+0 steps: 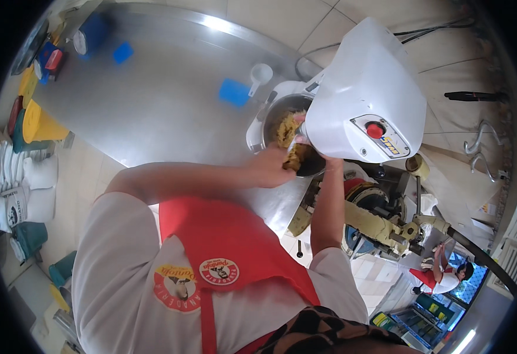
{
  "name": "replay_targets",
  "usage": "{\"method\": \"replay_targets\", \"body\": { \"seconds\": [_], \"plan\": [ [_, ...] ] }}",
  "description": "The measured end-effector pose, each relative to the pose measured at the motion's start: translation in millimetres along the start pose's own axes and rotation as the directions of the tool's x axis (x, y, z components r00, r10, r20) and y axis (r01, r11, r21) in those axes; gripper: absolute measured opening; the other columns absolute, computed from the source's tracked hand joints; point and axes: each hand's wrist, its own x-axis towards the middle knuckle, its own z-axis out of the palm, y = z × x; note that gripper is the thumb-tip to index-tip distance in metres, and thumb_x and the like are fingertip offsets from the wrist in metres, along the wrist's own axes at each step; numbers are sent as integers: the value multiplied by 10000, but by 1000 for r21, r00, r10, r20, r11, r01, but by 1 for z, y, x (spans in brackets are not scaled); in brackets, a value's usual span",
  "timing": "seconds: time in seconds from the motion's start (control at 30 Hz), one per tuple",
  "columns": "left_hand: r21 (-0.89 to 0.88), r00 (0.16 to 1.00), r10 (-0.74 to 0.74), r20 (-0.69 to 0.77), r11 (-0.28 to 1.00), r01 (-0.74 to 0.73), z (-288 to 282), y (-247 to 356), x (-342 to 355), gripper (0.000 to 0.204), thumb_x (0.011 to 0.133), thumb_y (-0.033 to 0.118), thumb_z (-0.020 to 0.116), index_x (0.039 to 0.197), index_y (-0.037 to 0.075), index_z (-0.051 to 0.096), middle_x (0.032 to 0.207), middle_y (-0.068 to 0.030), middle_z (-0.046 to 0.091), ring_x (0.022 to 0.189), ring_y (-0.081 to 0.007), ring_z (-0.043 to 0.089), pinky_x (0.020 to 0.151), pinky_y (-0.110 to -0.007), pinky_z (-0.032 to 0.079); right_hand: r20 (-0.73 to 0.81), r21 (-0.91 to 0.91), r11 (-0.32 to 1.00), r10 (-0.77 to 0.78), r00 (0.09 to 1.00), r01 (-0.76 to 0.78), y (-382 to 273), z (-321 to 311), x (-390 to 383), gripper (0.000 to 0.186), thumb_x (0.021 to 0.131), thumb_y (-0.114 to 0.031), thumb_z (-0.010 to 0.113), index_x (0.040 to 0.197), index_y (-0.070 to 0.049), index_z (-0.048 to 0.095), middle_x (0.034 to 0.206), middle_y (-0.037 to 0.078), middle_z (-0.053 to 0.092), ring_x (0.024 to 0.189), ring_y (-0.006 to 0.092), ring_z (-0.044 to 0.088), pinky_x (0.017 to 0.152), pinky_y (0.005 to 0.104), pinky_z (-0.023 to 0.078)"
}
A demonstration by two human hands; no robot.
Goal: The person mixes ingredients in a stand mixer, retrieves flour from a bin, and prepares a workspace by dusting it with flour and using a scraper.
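Observation:
A white stand mixer [361, 94] with a red button leans over a metal bowl [273, 115] that holds yellowish, crumbly dough [287, 127]. My left hand [273, 167] is at the bowl's near left rim with its fingers curled in beside the dough. What they grip is too small and blurred to make out. A pale piece [297, 141], perhaps part of the mixer's beater, shows between the dough and the mixer head. My right hand [331, 161] reaches up along the bowl's right side. Most of it is hidden behind the mixer head, fingers included.
On the steel table [164, 88] lie a white scoop [261, 75], a blue piece [234, 92] and a smaller blue one [123, 52]. An old cream-coloured machine [370, 221] stands right of my right arm. Another person [441, 276] is farther off at lower right.

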Motion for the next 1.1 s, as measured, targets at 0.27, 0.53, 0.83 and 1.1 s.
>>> {"method": "replay_targets", "body": {
  "seconds": [0.27, 0.53, 0.83, 1.1],
  "plan": [
    [-466, 982, 10, -188, 879, -98, 77, 39, 37, 686, 793, 198, 690, 1380, -68, 455, 1275, -325, 491, 1276, -481, 404, 1038, -473, 436, -136, -206, 975, 60, 989, -87, 49, -32, -15, 568, 751, -51, 880, 1276, -24, 663, 1200, 82, 710, 1049, 176, 642, 905, 330, 539],
    [-634, 997, -73, 23, 770, 71, 63, 25, 21, 802, 815, 140, 702, 1527, -50, 387, 1273, -234, 503, 971, -276, 640, 876, -384, 537, -206, -312, 949, -19, 978, -47, 24, -3, -16, 480, 799, -104, 868, 1234, -24, 684, 1204, 84, 711, 1080, 175, 627, 956, 352, 511],
    [346, 885, 354, -304, 906, -243, -51, -21, 70, 493, 834, 161, 681, 1303, 34, 598, 1306, -203, 573, 1034, -390, 685, 854, -490, 569, -451, -442, 895, -158, 878, -66, 3, 53, -16, 589, 789, -281, 911, 1238, 4, 656, 1186, 138, 701, 1112, 291, 631, 1015, 423, 473],
    [639, 929, 367, -53, 727, -251, -78, -5, 81, 391, 784, 299, 724, 1076, 40, 698, 1142, -177, 672, 946, -362, 714, 794, -493, 579, -564, -348, 937, -227, 794, 21, 39, 54, -3, 586, 769, -153, 927, 1228, 51, 625, 1180, 108, 680, 1063, 226, 604, 985, 377, 485]
  ]
}}
